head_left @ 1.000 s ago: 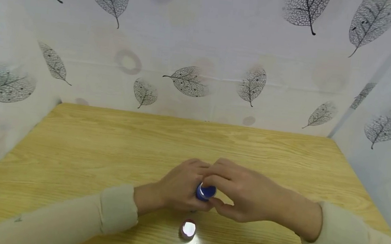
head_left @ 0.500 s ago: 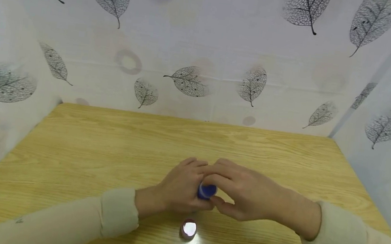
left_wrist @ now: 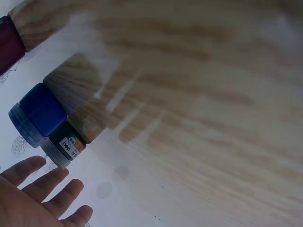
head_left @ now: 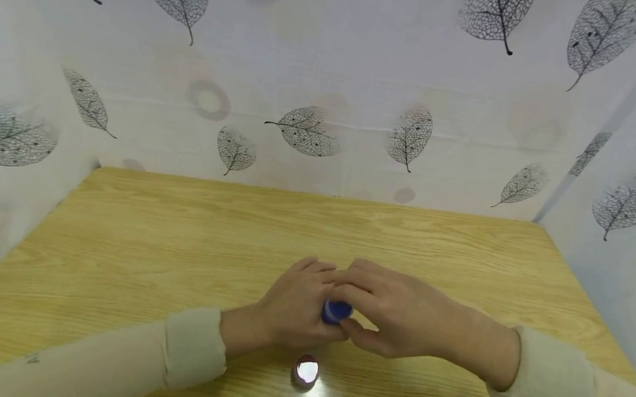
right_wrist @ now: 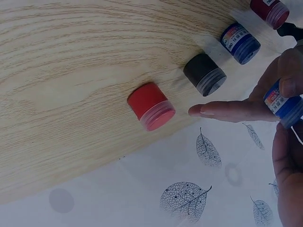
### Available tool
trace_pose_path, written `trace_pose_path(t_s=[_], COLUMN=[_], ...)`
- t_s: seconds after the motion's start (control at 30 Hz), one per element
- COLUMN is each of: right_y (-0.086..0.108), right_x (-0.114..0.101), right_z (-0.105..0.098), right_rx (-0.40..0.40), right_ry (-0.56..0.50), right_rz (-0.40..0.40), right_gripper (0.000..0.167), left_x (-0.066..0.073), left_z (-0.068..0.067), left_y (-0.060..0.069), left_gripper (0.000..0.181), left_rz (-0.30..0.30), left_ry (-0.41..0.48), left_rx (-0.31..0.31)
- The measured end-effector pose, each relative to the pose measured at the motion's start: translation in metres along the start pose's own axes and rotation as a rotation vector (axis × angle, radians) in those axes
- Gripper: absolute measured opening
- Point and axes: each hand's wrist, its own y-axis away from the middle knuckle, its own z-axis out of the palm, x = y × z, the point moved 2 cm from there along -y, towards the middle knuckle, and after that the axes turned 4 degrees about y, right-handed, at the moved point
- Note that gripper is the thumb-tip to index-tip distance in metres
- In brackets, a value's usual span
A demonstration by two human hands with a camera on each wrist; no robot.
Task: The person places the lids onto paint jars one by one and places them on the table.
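In the head view my left hand (head_left: 295, 306) holds a blue paint jar (head_left: 336, 312) with a clear lid. The thumb and index finger of my right hand (head_left: 390, 313) pinch the jar's top. Seen from the right wrist, the held jar bears a printed label, and one straight finger (right_wrist: 222, 111) points past it. A dark red paint jar (head_left: 305, 373) stands on the table just in front of the hands. The left wrist view has several spread fingertips (left_wrist: 57, 189) at lower left; which hand's, I cannot tell.
Beneath the hands, the right wrist view has a red jar (right_wrist: 147, 101), a black jar (right_wrist: 202, 70) and another blue jar (right_wrist: 236, 39), lined up with the dark red one on the wooden table (head_left: 175, 229). Leaf-patterned cloth (head_left: 366, 68) hangs behind and at both sides.
Both hands keep their hold on the blue paint jar almost in place. The left hand and jar have shifted very slightly, and the dark red jar has not moved.
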Motion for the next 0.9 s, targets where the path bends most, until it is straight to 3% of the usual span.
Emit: trace_pose_path(t_s=[0.23,0.47,0.6,0.77,0.9], right_y=[-0.001,-0.003,-0.003,-0.005,-0.007], right_x=[0.000,-0.001,-0.002,-0.002,-0.001], right_z=[0.002,0.007,0.010,0.011,0.008], right_rx=[0.054,0.076,0.093,0.100,0.069], right_ry=[0.036,0.106,0.177,0.320,0.362], right_rz=[0.062,0.114,0.134,0.141,0.144], right_gripper=[0.041,0.033,0.030,0.048,0.056], left_x=[0.001,0.004,0.006,0.009,0.012], left_z=[0.001,-0.001,-0.001,-0.001,-0.001], left_y=[-0.001,-0.001,-0.001,0.000,0.000], left_gripper=[0.059,0.042,0.042,0.046,0.045], left_rz=[-0.039,-0.029,-0.009,0.033,0.060], left_ry=[0.024,-0.016,-0.058,-0.129,-0.129], left_rx=[0.017,0.078,0.090,0.076,0.070])
